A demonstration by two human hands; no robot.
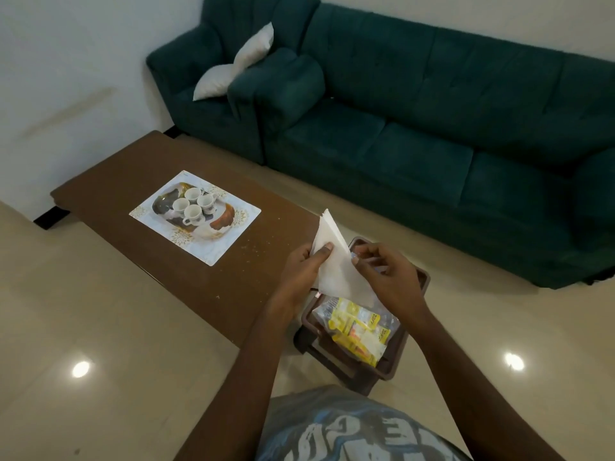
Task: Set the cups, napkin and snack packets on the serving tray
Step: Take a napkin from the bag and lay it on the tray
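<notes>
Both hands, left hand [304, 266] and right hand [387, 277], apparently pinch napkin [336, 264] past table edge [253, 327]

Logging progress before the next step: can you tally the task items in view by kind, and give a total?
Small white ceramic cups on the patterned rectangular serving tray: 4
White paper napkin, held in both hands: 1
Yellow-and-clear snack packets in the brown plastic basket: a pile, count unclear, tallied as 1
Total: 6, plus any hidden packets
</notes>
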